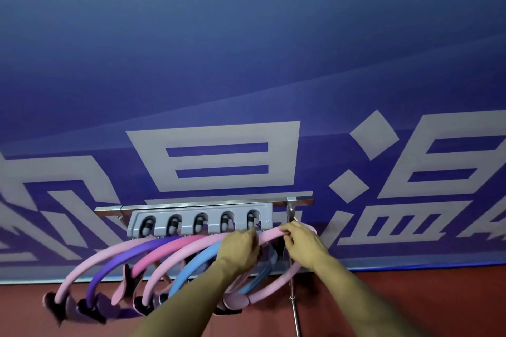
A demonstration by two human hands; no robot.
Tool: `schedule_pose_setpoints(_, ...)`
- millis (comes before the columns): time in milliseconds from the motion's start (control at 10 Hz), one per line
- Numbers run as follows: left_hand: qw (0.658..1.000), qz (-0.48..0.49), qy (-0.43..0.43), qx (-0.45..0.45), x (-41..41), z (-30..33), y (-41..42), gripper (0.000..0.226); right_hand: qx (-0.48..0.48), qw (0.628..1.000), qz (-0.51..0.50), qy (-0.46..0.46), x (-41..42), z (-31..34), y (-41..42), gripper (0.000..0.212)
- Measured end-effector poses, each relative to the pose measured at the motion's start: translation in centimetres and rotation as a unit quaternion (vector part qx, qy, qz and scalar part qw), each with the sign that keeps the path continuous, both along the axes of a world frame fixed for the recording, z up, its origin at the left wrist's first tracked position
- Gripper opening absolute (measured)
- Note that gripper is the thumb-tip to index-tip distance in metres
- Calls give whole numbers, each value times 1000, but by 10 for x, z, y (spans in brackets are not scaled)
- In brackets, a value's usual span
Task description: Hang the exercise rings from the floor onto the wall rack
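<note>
We grip the pink ring with both hands, left and right, at the grey rack; its padded handle hangs low.

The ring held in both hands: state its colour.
Light pink ring, clearest in the head view.

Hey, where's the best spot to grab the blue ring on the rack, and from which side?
Take the blue ring on its bare tube partway down the arc, coming from the front. Its top sits hidden behind the left hand, and neighbouring rings crowd both sides, so that front-facing curve looks easiest to wrap.
</note>
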State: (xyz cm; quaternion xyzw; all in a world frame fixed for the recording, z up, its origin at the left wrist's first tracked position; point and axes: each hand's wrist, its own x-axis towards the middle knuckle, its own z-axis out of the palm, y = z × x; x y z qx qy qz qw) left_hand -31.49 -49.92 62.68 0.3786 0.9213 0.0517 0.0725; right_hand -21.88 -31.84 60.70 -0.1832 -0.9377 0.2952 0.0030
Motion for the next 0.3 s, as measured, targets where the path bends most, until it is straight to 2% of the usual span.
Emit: schedule_pose_setpoints(300, 992, 34, -89, 77, 18, 8, -32, 31, 14, 999, 34, 32, 9, 12, -20, 29)
